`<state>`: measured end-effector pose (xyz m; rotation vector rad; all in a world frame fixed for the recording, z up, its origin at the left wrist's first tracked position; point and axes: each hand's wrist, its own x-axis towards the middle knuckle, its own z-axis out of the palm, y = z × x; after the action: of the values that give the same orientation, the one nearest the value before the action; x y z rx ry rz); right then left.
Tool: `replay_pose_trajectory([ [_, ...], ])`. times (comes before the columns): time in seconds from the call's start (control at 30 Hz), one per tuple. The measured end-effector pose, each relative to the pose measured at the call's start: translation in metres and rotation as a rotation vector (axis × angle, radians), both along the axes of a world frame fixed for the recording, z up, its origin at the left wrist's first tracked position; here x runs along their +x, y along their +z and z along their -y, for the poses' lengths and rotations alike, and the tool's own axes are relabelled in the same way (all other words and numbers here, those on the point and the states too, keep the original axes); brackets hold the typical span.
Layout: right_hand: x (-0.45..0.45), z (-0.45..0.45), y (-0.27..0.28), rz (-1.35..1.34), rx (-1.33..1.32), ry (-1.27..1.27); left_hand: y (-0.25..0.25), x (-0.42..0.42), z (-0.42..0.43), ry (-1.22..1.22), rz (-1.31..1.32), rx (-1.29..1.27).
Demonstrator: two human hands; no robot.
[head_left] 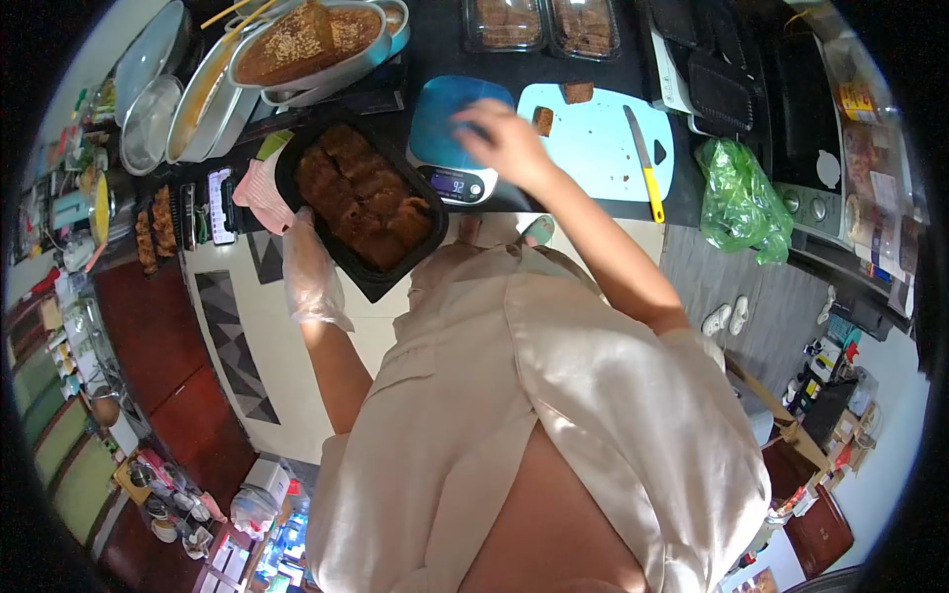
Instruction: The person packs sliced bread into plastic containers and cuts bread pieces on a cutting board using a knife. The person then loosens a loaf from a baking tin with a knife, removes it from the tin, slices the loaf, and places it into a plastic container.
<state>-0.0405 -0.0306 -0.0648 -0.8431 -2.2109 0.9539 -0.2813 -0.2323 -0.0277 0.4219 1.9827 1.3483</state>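
Observation:
My left hand [314, 267], in a clear plastic glove, grips the near left side of a black plastic tray [427, 242]. Brown cake pieces [361, 198] fill the tray, which is held tilted at the counter's front edge. A pink striped cloth [261, 198] is beside the gloved fingers. My bare right hand [506, 146] is over a blue-topped kitchen scale [460, 99]; its fingers are smeared by motion. The scale's display seems to read 92. Right of it, a light blue cutting board [593, 148] carries two small cake pieces [577, 93], crumbs and a yellow-handled knife [646, 163].
Two clear boxes of cake pieces [585, 28] stand at the back. Large pans, one with a seeded loaf [297, 44], crowd the back left. A phone [221, 206] lies at the left; a green plastic bag [741, 198] and black trays [720, 89] are at the right.

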Motion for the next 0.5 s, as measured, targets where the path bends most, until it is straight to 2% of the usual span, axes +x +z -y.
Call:
replay_pose_trajectory([
  [0.03, 0.020, -0.003, -0.015, -0.103, -0.039, -0.149, -0.001, 0.000, 0.000, -0.011, -0.067, -0.040],
  [0.1, 0.060, 0.000, -0.030, 0.004, -0.233, -0.376, 0.007, 0.000, -0.006, 0.069, 0.078, 0.025],
  [0.13, 0.075, 0.002, -0.036, 0.026, -0.387, -0.371, 0.012, 0.000, -0.009, 0.107, 0.150, 0.057],
  [0.2, 0.092, 0.014, -0.040, 0.048, -0.865, -0.362, 0.016, 0.001, -0.015, 0.178, 0.296, 0.118],
  [0.3, 0.084, 0.030, -0.051, 0.267, -1.035, -0.227, 0.016, -0.009, -0.011, 0.026, 0.260, 0.108],
  [0.4, 0.063, 0.044, -0.057, 0.310, -1.018, -0.191, 0.011, -0.012, -0.010, 0.122, 0.125, 0.058],
  [0.5, 0.047, 0.046, -0.057, 0.349, -1.001, -0.123, 0.018, -0.007, -0.010, 0.108, 0.268, 0.138],
])
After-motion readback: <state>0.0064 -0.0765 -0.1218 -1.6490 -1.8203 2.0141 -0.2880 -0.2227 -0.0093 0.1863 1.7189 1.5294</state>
